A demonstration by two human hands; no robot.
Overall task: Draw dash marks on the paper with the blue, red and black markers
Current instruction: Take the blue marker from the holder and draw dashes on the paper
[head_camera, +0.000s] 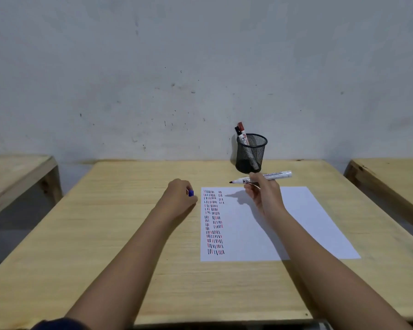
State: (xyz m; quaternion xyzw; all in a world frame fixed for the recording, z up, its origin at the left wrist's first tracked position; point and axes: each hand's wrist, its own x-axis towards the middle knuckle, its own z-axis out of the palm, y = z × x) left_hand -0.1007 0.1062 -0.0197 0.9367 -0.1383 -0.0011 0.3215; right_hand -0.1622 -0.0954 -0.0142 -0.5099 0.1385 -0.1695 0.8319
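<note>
A white sheet of paper (pixel 296 225) lies on the wooden table (pixel 105 234), with rows of short blue, red and black dashes down its left side. My right hand (pixel 264 194) holds an uncapped white marker (pixel 270 176) sideways above the paper's top edge, its dark tip pointing left. My left hand (pixel 180 195) rests on the table just left of the paper, shut on a blue cap (pixel 190 192). A red marker (pixel 243 133) and a black marker (pixel 238 132) stand in the mesh cup (pixel 250 153).
The black mesh cup stands at the table's far edge against a grey wall. Two other wooden tables flank this one, one on the left (pixel 14 172) and one on the right (pixel 391 177).
</note>
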